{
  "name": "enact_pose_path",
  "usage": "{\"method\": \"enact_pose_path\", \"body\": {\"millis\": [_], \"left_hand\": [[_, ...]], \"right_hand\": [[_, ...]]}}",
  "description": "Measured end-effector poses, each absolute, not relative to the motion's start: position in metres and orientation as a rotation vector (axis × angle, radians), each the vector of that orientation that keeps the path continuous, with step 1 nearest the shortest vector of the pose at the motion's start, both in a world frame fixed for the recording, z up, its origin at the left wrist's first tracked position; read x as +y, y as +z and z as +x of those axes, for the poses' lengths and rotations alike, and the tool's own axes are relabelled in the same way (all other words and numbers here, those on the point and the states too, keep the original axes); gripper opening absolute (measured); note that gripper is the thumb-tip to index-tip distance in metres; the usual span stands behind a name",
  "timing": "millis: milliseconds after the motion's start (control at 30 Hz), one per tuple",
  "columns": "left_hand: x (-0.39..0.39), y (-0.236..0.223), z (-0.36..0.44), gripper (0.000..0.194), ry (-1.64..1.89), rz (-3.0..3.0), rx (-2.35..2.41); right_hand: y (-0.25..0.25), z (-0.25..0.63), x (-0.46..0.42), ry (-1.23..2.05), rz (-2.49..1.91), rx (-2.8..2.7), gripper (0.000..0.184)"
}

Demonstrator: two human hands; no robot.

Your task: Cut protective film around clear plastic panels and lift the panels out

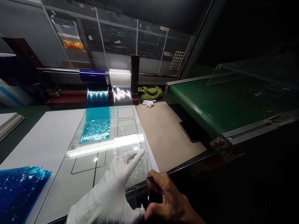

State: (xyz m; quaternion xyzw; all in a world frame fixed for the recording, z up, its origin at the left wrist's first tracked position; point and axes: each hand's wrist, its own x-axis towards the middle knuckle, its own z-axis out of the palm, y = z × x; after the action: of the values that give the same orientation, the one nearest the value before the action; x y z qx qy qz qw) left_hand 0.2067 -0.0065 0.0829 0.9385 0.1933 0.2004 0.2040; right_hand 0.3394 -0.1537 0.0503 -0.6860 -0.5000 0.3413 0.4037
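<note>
My left hand (116, 183), in a white glove, lies flat with fingers stretched out on a clear film strip (130, 137) that runs down a glass panel (81, 168) with printed rectangle outlines. My right hand (165, 199), bare, pinches the near right edge of the clear film at the panel's corner. The clear film comes off a white roll (120, 77) on a bar at the back. Beside it a blue film strip (97, 124) hangs from a blue roll (93, 75) and covers part of the panel.
A crumpled blue film pile (18, 189) lies at the near left on a white sheet (42, 137). A tan board (163, 130) sits right of the panel, with a green conveyor belt (221, 102) beyond. A spare white glove (149, 103) and green cloth (150, 92) lie at the back.
</note>
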Motion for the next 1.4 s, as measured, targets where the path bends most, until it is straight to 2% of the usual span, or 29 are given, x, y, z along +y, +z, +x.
{"method": "enact_pose_path", "body": {"millis": [33, 67, 167, 233, 300, 433, 533, 633, 700, 867, 933, 1200, 1400], "left_hand": [[-0.006, 0.084, 0.205, 0.108, 0.520, 2.628, 0.557], [-0.006, 0.085, 0.204, 0.118, 0.467, 2.644, 0.607], [0.000, 0.086, 0.206, 0.119, 0.306, 2.687, 0.916], [0.004, 0.086, 0.211, 0.122, 0.199, 2.651, 1.113], [0.007, 0.085, 0.215, 0.124, 0.159, 2.600, 1.282], [0.012, 0.080, 0.221, 0.125, 0.216, 2.566, 1.502], [0.016, 0.073, 0.226, 0.127, 0.265, 2.577, 1.589], [0.018, 0.066, 0.232, 0.121, 0.366, 2.596, 1.643], [0.019, 0.063, 0.235, 0.115, 0.450, 2.602, 1.661], [0.023, 0.058, 0.243, 0.096, 0.585, 2.589, 1.650], [0.027, 0.057, 0.244, 0.095, 0.593, 2.568, 1.651], [0.054, 0.050, 0.201, 0.139, 0.718, 2.443, 1.663], [0.084, 0.026, 0.148, 0.136, 0.824, 2.249, 1.768]], "right_hand": [[0.049, 0.344, -0.154, 0.769, -1.733, -1.259, 0.056], [0.049, 0.352, -0.152, 0.665, -1.741, -1.253, 0.056], [0.045, 0.392, -0.137, 0.346, -1.931, -1.260, 0.045], [0.037, 0.426, -0.122, 0.137, -2.231, -1.305, 0.031], [0.027, 0.454, -0.108, 0.080, -2.341, -1.322, 0.028], [0.017, 0.461, -0.096, 0.035, -2.363, -1.398, 0.047], [0.027, 0.420, -0.099, -0.052, -2.289, -1.516, 0.078], [0.038, 0.366, -0.096, -0.129, -2.160, -1.637, 0.111], [0.039, 0.336, -0.088, -0.160, -2.087, -1.688, 0.122], [0.022, 0.304, -0.062, -0.220, -2.055, -1.694, 0.117], [0.018, 0.306, -0.053, -0.227, -2.047, -1.676, 0.113], [0.043, 0.384, -0.013, 0.024, -1.807, -2.021, 0.115], [0.061, 0.448, 0.034, 0.063, -1.682, -2.301, 0.114]]}}
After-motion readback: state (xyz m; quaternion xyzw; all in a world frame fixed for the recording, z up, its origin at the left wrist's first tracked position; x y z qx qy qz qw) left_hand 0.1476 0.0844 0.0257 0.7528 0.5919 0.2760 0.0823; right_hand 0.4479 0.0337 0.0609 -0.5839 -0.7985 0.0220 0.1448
